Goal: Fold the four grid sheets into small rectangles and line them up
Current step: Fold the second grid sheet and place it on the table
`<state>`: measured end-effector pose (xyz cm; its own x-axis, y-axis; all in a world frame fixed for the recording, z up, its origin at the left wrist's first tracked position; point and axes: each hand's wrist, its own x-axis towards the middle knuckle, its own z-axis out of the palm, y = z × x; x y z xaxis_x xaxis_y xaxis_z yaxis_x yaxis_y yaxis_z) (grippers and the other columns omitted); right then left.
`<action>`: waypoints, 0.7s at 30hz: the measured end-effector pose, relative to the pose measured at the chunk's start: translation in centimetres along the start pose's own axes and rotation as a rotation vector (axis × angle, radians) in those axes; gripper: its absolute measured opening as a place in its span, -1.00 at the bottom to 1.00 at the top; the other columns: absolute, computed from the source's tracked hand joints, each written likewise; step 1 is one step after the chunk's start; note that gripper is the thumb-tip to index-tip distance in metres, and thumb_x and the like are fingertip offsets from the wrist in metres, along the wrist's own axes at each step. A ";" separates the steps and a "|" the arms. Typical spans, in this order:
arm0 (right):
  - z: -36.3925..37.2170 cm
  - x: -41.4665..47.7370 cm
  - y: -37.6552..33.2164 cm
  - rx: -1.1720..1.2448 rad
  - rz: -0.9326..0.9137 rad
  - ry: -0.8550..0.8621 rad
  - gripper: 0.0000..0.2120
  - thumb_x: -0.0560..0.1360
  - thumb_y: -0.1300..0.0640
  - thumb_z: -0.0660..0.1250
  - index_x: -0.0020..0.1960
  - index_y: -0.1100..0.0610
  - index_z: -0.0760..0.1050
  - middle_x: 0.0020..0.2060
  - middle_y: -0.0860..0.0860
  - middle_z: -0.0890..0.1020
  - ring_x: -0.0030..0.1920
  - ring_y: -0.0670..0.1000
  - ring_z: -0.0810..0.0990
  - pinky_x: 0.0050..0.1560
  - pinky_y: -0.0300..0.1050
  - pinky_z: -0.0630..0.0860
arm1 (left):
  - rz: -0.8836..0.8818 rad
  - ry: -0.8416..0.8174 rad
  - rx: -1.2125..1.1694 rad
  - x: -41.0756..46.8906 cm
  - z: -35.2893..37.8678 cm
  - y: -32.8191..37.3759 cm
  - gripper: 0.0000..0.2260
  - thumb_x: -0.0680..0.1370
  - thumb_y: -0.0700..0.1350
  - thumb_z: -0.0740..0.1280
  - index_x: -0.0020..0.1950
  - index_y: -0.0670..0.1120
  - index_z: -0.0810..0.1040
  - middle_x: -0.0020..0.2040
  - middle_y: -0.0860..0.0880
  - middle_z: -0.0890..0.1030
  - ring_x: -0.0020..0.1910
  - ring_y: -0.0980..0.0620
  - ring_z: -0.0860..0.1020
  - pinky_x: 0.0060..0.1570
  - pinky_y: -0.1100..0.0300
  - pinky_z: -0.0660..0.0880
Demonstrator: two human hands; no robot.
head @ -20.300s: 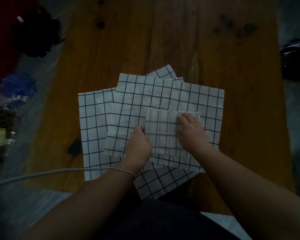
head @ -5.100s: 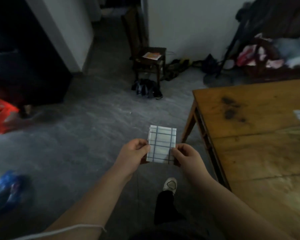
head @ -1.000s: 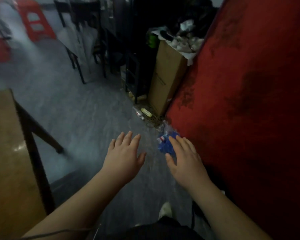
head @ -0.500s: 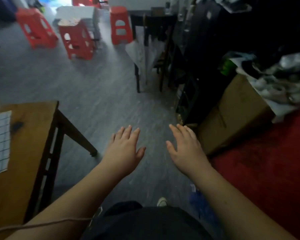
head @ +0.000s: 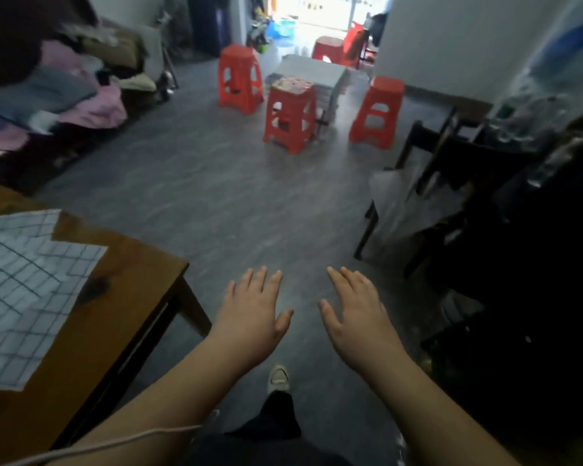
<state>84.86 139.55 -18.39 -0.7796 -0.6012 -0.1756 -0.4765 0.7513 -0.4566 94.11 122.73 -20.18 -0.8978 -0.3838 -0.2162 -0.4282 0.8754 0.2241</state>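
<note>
White grid sheets (head: 24, 290) lie overlapping and unfolded on the wooden table (head: 128, 274) at the left edge of the view. My left hand (head: 253, 314) hovers palm down over the grey floor, right of the table's corner, fingers straight and spread, holding nothing. My right hand (head: 355, 312) hovers beside it in the same flat pose, also empty. Neither hand touches the sheets. No folded rectangle is in view.
Several red plastic stools (head: 292, 117) stand around a low white table (head: 312, 74) ahead. A dark chair (head: 451, 163) and dark clutter fill the right side. A sofa piled with clothes (head: 54, 95) is at the far left. My shoe (head: 278, 376) shows below.
The view has swung left from the red wall and cardboard box toward the room and table. More of the grid sheets has come into view. Both hands stay flat and empty.
</note>
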 end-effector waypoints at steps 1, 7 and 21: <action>-0.5 2.9 -0.4 -0.004 -0.017 -0.017 -0.41 0.66 -0.17 0.09 0.63 -0.11 0.00 0.63 -0.10 0.06 0.61 -0.05 -0.08 0.56 0.00 0.02 | -0.021 -0.007 -0.006 2.3 -0.7 -0.6 -0.34 0.65 0.25 0.06 0.65 0.01 -0.08 0.66 -0.06 -0.01 0.62 -0.09 -0.03 0.57 -0.08 0.02; -4.2 18.5 -2.1 -0.072 -0.120 -0.030 -0.39 0.66 -0.17 0.11 0.64 -0.08 0.02 0.62 -0.06 0.09 0.61 -0.02 -0.05 0.57 0.01 0.03 | -0.119 0.013 0.011 15.3 -5.6 -3.9 -0.34 0.64 0.25 0.07 0.65 0.02 -0.06 0.65 -0.07 0.00 0.62 -0.11 -0.01 0.57 -0.09 0.02; -6.0 51.4 -5.9 -0.100 -0.594 -0.308 -0.42 0.67 -0.16 0.09 0.64 -0.04 0.06 0.62 -0.03 0.13 0.62 0.01 -0.02 0.58 -0.04 -0.01 | -0.622 0.164 -0.091 37.6 -10.2 -10.0 -0.36 0.64 0.25 0.07 0.64 0.02 0.00 0.65 -0.05 0.07 0.61 -0.07 0.05 0.55 -0.03 0.08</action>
<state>45.17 105.86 -19.54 -0.2292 -0.9589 -0.1672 -0.8352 0.2819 -0.4721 63.56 96.50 -20.86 -0.4800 -0.8574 -0.1855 -0.8740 0.4492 0.1854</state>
